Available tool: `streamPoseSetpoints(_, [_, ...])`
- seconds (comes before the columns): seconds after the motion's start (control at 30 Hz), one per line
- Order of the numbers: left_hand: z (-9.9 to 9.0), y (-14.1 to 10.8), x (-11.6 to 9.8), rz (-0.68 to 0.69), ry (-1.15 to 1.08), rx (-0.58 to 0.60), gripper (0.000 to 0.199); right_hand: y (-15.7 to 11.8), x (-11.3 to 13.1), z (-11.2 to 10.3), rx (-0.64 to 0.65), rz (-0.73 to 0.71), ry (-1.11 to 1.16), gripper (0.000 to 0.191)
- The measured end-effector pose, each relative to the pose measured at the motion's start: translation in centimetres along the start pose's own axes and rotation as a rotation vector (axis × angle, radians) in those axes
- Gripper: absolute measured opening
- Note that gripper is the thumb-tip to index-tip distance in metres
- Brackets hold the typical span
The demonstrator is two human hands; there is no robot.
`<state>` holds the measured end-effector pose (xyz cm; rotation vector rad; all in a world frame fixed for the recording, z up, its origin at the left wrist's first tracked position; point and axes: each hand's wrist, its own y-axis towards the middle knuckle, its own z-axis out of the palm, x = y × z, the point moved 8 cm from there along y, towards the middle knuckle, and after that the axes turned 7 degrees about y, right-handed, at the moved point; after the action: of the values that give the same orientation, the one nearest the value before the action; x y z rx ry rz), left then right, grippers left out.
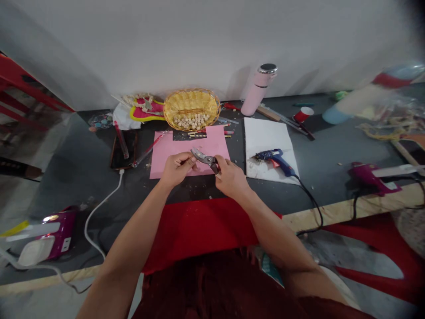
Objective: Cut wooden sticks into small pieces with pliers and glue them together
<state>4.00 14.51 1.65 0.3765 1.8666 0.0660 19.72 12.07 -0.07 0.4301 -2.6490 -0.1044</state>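
Note:
My right hand [232,177] is closed around the handles of a pair of pruning shears [203,157], whose blades point left. At the blade tips, my left hand [175,169] is pinched; whatever its fingers hold is too small to make out. Both hands are above a pink sheet of paper [162,160] with a notch in its far edge. Just beyond it stands a yellow wicker basket [191,103] with many small pale pieces [194,121] in it. Several pencils or thin sticks [199,134] lie between basket and paper.
To the right, a blue glue gun [279,161] lies on a white board [265,133], its cord trailing over the table edge. A pink flask [257,91] stands behind. On the left are a phone [116,155] with a white cable and a purple power strip [63,232].

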Motion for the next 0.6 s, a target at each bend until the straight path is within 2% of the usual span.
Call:
streamPoseSetpoints(0.13, [0.15,-0.05,0.05,0.007,0.045,-0.020,0.022,0.04,-0.16,0.12,0.012,0.014,-0.003,0.047])
streamPoseSetpoints(0.27, [0.06,-0.06,0.28,0.024,0.124,-0.043,0.020,0.19,-0.30,0.13,0.005,0.027,-0.008,0.054])
streamPoseSetpoints(0.5, [0.13,-0.04,-0.06,-0.001,0.098,0.108,0.027,0.20,-0.05,0.05,0.015,-0.033,-0.014,0.062])
streamPoseSetpoints(0.6, [0.01,-0.07,-0.29,-0.020,0.063,0.128,0.028,0.21,-0.08,0.02,-0.035,-0.063,0.015,0.067])
